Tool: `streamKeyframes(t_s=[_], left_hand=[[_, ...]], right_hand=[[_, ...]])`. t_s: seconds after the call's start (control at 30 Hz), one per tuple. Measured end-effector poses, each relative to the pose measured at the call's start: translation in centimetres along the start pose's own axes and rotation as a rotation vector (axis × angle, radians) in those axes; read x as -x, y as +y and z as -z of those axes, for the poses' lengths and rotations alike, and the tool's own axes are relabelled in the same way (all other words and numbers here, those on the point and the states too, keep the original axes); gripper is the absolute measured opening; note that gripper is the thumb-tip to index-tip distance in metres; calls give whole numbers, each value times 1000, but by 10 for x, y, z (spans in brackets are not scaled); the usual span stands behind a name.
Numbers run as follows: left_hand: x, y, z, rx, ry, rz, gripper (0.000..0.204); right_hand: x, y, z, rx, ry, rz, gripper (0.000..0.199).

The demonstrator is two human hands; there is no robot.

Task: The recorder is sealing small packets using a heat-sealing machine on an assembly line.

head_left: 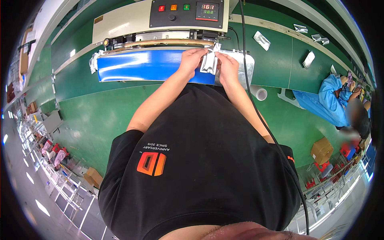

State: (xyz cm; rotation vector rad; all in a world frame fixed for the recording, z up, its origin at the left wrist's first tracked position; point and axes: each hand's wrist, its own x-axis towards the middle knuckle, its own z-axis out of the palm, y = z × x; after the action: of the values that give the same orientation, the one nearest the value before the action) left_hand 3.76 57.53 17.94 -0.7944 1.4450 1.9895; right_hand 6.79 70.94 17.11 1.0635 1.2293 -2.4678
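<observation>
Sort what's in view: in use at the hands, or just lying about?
In use:
- silver packet, held between left hand and right hand
- cream machine with lit display
- blue panel below the hands

Apparently lying about:
- white roll
- cardboard box, far right

Unclear: loose silver packets on the green table

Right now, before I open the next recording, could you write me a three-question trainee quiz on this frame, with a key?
1. What do the left hand and right hand hold between them?
2. True or false: the square lights on the control panel run red, orange, green from left to right.
3. What colour is the long sheet along the near side of the machine?
A) Red
B) Blue
C) Yellow

Key:
1. A silver foil packet.
2. True.
3. B.
</observation>
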Motion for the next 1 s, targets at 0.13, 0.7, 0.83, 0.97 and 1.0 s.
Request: streamKeyframes(t_s=[0.13, 0.7, 0.83, 0.97, 1.0], left_hand=[[-1, 3, 8, 6, 11, -17, 12], [45, 26, 123, -870, 255, -518, 24], [88, 35, 134, -1266, 319, -352, 30], [99, 35, 121, -1117, 299, -279, 31], [97, 32, 115, -1069, 276, -282, 32]], right_hand=[[-2, 6, -9, 89, 28, 39, 13], [10, 45, -53, 364, -200, -136, 21], [19, 18, -16, 448, -332, -298, 26], [11, -32, 39, 443, -471, -381, 26], [5, -49, 54, 416, -530, -421, 25]])
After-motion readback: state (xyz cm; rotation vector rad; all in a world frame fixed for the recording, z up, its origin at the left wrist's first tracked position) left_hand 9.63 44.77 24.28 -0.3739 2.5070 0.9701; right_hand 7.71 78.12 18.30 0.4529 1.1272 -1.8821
